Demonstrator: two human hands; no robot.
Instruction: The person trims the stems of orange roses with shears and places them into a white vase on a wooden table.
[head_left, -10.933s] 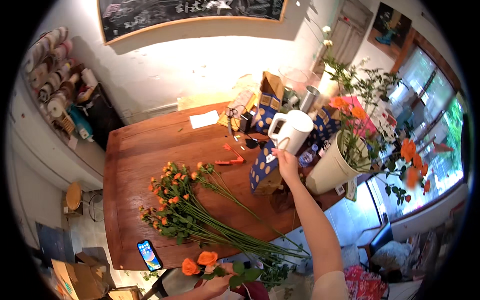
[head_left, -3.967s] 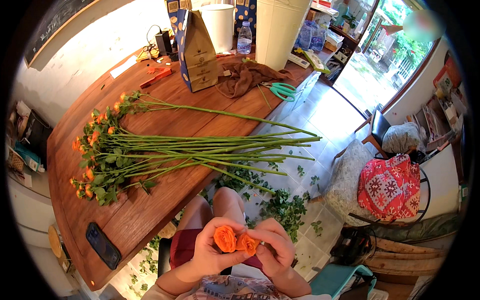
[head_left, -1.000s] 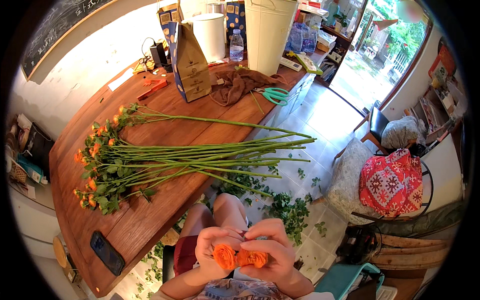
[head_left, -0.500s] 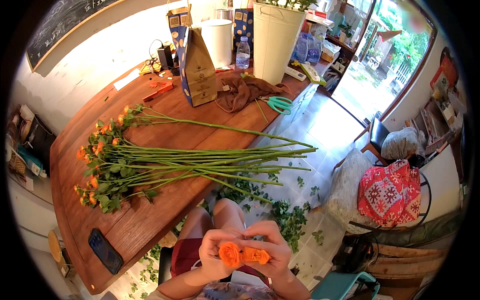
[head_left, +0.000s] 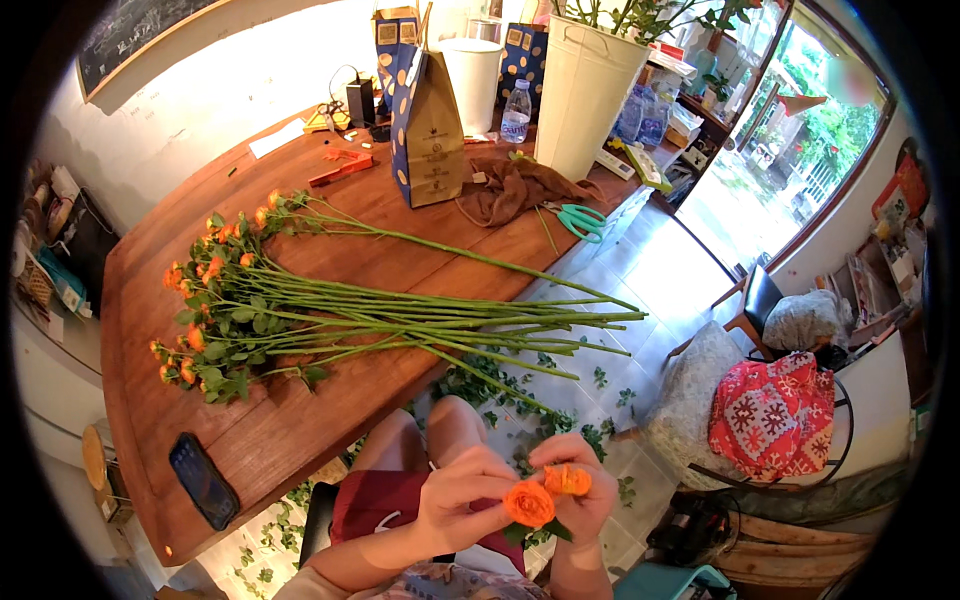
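My right hand is curled around two orange roses; my left hand, fingers narrowed, meets the left rose, though I cannot tell whether it grips. Both hands have just shifted right, exposing green leaves under the roses, probably easier to reach now. Farther left, long-stemmed orange flowers lie across the wooden table.

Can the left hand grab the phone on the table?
Probably yes, with a stretch: the phone lies uncovered near the edge of the table, and nothing seems to block the way. But the left hand is busy at the orange flowers.
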